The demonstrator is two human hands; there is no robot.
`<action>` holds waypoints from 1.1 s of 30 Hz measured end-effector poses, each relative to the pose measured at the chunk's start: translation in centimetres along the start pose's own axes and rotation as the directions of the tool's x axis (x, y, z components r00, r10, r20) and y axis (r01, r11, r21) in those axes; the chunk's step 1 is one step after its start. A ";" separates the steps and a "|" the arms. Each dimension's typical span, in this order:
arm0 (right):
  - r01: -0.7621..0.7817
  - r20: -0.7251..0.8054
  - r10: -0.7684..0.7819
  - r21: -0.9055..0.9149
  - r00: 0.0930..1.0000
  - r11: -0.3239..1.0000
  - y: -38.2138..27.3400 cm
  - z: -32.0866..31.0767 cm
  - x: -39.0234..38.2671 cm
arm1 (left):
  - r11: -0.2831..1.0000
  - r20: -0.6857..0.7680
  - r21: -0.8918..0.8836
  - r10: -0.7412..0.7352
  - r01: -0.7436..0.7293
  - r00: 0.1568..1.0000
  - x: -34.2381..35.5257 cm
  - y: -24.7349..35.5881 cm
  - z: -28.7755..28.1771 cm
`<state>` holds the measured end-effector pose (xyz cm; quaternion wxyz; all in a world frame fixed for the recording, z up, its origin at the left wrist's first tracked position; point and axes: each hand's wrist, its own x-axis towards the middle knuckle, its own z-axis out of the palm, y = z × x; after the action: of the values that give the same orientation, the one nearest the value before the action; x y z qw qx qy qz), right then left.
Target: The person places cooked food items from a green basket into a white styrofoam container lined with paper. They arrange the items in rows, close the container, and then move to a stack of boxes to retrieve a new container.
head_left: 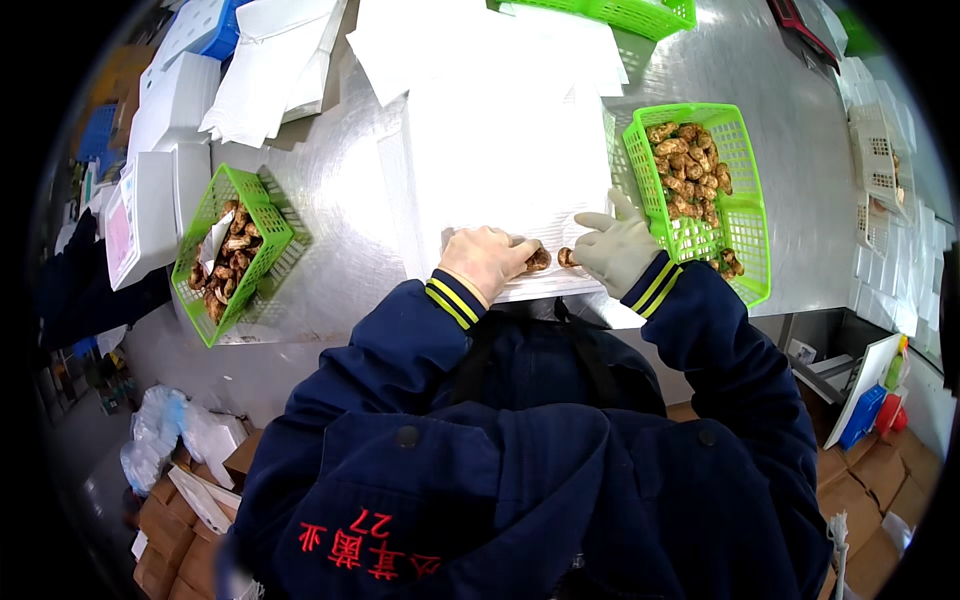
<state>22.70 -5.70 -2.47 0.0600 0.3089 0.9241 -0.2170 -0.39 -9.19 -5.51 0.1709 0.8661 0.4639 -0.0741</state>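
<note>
Head view: near the middle of the frame, the left hand (478,262) has its fingers bent together, pinching a brown mushroom (538,260) at their tips. Just right of it, the right hand (615,248), in a pale glove, has some fingers spread; a smaller mushroom piece (566,257) lies at its left edge, and I cannot tell whether it is pinched. Both mushrooms are at the lower edge of a white stack (510,160) on a metal table (335,240). Right of centre, a green basket (745,225) holds a heap of mushrooms (688,165) in its upper part and a few lower down. At centre left, another green basket (252,285) holds more mushrooms and a white slip. White sheets (280,65) lie toward the upper left.
</note>
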 end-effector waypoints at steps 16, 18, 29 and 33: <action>0.043 -0.101 -0.037 0.059 0.994 0.997 1.0 2.0 0.3 | 1.000 -0.041 -0.019 0.015 -0.016 0.999 -0.3 -0.4 0.7; 0.002 0.033 0.000 -0.060 0.999 0.998 0.4 1.2 0.8 | 1.000 -0.034 -0.014 0.010 -0.011 0.999 -0.2 -0.4 0.8; -0.115 -0.415 0.300 0.414 0.859 0.903 3.6 -3.8 4.3 | 0.988 -0.491 -0.149 -0.039 -0.040 0.870 -3.1 -2.5 -2.0; -0.543 -0.366 0.685 0.424 0.630 0.725 10.3 -3.6 11.9 | 0.973 -0.539 -0.232 -0.111 -0.020 0.835 -2.3 -3.4 -2.4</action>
<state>19.40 9.68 -5.92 -0.1529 0.6580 0.7036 -0.2206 -4.55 -8.41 -3.40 0.1274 0.8143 0.5191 0.2265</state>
